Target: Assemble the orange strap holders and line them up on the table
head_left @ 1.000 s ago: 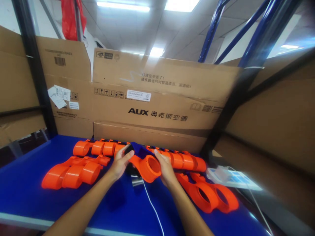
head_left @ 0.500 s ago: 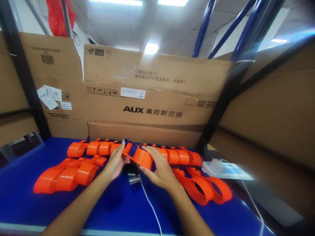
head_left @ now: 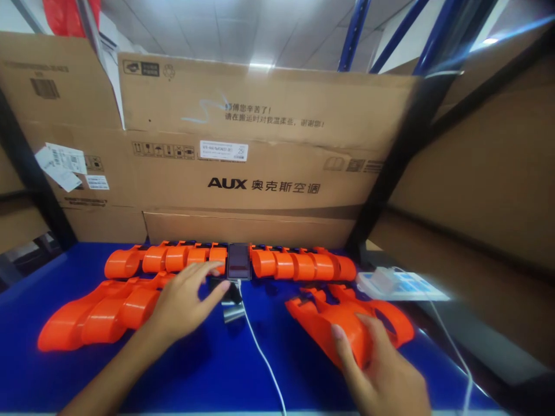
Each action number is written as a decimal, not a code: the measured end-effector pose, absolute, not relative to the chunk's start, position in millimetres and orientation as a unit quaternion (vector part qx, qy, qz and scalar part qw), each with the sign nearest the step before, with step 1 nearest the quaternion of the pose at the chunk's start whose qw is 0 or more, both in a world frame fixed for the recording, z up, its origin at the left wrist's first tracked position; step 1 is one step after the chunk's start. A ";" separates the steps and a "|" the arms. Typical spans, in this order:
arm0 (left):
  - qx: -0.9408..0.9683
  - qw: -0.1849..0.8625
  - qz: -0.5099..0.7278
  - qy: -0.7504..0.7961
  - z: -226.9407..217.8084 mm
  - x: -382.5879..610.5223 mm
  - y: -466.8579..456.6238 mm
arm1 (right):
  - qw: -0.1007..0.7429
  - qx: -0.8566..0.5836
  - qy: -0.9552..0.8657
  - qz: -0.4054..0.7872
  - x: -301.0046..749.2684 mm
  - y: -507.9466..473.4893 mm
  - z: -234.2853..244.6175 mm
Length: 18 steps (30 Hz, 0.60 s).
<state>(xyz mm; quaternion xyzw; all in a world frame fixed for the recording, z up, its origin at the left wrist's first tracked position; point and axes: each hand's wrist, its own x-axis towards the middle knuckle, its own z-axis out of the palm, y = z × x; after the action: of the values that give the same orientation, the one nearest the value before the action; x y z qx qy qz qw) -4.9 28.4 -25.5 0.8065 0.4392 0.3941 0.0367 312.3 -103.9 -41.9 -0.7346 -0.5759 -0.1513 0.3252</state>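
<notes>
My left hand [head_left: 184, 300] hovers flat over the blue table [head_left: 195, 364], fingers stretched out, fingertips close to a small black device [head_left: 239, 261] that stands among a row of orange plastic parts [head_left: 299, 266]. At the lower right, my right hand [head_left: 381, 370] rests its fingers on top of a stack of orange ring-shaped parts [head_left: 347, 320]. I cannot tell whether it grips them.
Another pile of orange parts [head_left: 95, 312] lies at the left. A white cable [head_left: 260, 352] runs from the device toward me. A white and blue flat object [head_left: 401, 286] lies at the right. Large cardboard boxes [head_left: 260, 173] wall the back, and a dark rack post [head_left: 390, 167] stands at the right.
Both hands held an orange part up in front of the row. That part is now down on the right stack, the right hand went with it, and the left hand has opened.
</notes>
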 end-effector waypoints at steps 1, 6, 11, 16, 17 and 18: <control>0.810 -0.038 0.401 0.427 -20.7 -19.3 25.8 | 0.307 -0.748 -0.568 -0.150 313.1 -106.8 -44.4; 0.855 -0.192 0.278 0.393 6.4 -104.2 23.5 | 0.261 -0.766 -0.568 -0.150 301.1 -104.6 -49.8; 0.898 -0.173 0.103 0.391 -5.3 -172.2 20.7 | 0.220 -0.760 -0.591 -0.156 297.9 -97.2 -53.3; 0.910 -0.133 0.091 0.383 -47.6 -184.3 21.8 | 0.234 -0.751 -0.582 -0.206 297.6 -94.3 -49.9; 0.910 -0.127 0.096 0.382 -52.5 -181.6 22.4 | 0.246 -0.744 -0.582 -0.219 296.4 -94.5 -48.0; 0.911 -0.121 0.103 0.382 -55.3 -178.5 22.9 | 0.262 -0.733 -0.583 -0.233 294.9 -95.0 -45.9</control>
<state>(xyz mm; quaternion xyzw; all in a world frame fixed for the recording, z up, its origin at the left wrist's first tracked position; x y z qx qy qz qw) -178.5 22.9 -55.3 0.9106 0.3816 0.1032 -0.1209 294.9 -95.0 -45.9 -0.7332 -0.5828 -0.2326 0.2621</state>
